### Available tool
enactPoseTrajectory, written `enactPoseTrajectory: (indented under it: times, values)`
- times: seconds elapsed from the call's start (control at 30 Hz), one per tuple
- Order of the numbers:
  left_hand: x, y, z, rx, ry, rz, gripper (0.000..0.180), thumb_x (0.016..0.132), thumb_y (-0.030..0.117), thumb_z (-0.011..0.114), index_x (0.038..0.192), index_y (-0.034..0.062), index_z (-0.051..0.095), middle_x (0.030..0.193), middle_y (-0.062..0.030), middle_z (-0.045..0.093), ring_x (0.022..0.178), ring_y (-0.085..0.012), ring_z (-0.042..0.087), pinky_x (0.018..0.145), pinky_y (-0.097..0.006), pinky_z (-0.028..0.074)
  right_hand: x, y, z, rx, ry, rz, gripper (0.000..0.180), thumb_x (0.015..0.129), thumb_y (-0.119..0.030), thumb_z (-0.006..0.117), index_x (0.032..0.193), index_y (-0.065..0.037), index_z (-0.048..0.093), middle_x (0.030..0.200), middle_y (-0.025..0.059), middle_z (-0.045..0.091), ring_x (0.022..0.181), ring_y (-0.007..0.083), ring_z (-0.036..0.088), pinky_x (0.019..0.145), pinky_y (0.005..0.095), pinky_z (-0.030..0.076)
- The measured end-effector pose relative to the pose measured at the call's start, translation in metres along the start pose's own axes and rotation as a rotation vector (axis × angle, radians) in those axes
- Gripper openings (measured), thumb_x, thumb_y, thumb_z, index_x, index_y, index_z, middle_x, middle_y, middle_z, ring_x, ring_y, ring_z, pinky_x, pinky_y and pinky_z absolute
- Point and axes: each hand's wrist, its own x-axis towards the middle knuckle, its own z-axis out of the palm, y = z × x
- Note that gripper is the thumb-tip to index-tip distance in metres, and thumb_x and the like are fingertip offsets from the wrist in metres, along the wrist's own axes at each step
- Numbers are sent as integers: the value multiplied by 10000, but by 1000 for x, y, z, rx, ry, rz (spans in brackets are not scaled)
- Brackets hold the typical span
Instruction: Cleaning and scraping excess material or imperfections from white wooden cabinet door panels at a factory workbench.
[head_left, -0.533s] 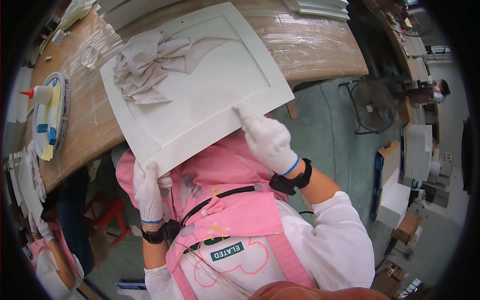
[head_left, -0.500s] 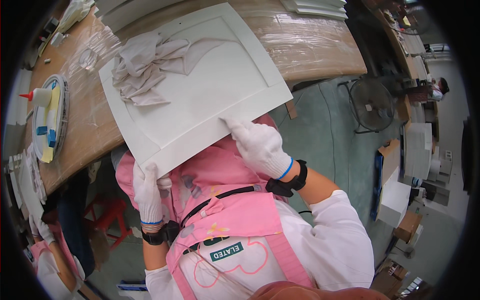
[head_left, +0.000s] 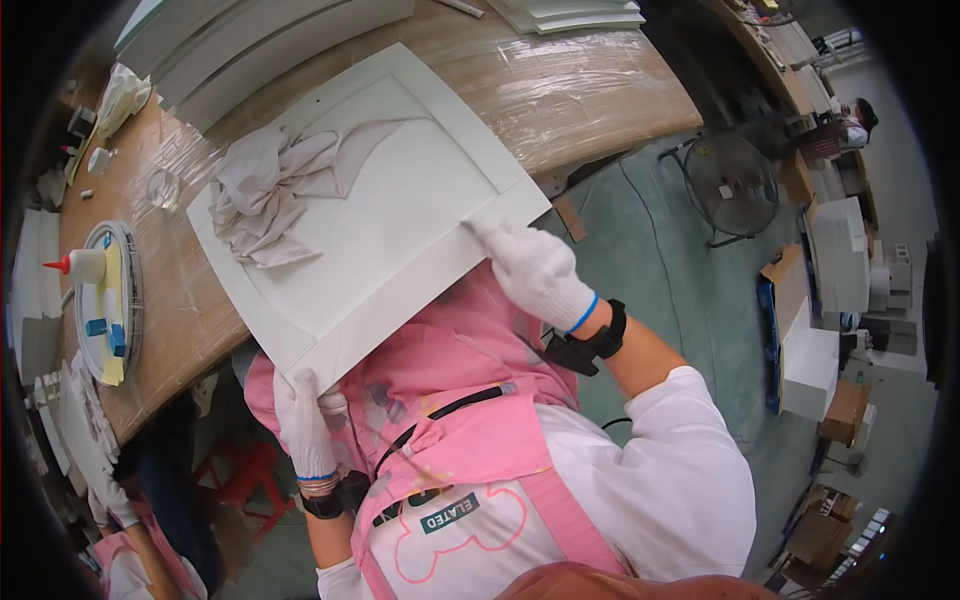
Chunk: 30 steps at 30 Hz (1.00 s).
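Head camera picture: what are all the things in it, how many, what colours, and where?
Framed panel: 1, white, over the table's near edge
Crumpled cloth: 1, pale grey, on the panel
Table: 1, brown, film-wrapped, behind the panel
Board stacks: 2, white, table's far side
Round tray: 1, pale rim, table's left
Bottle: 1, white with red tip, at the tray
Small blocks: 2, blue, in the tray
Fan: 1, dark, floor at right
Stool: 1, red, lower left
Other people: 2, lower left and far right
Background clutter: uncounted, too small to tell
Apron: 1, pink, on the wearer
Left hand: 1, white-gloved, holding the panel's near corner
Right hand: 1, white-gloved, fingertip at the panel's near border
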Motion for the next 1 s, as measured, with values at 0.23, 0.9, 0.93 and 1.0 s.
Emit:
enactPoseTrajectory:
  times: [0.23,0.9,0.93,1.0]
  values:
    - [1,-4,-6,-17,-23,-17,312,1021,301,495,1212,63,432,717,-51,517,458,-77,371,394,-228,292,1,31,-20,-64,124,353,477,842,-86,590,1310,-80,497,975,150,584,745,358,634,636,436,527]
    - [0,-1,-4,2,-50,10,307,1019,297,503,1196,50,464,723,-50,536,459,-75,395,391,-219,324,-3,27,-13,-39,60,238,426,865,-111,536,1290,-130,529,1030,169,621,740,352,655,628,455,541]
    - [0,-1,-5,1,-55,8,310,1019,296,502,1199,47,462,724,-51,537,460,-74,396,391,-219,324,-2,31,-12,-39,62,239,426,865,-111,536,1290,-130,529,1030,169,621,740,352,655,628,455,541]
    - [0,-1,-4,-12,-63,10,312,1019,296,503,1200,46,461,725,-51,537,460,-75,396,391,-219,324,1,43,-14,-39,79,339,414,859,-114,542,1273,-122,534,1030,169,625,744,353,656,631,455,542]
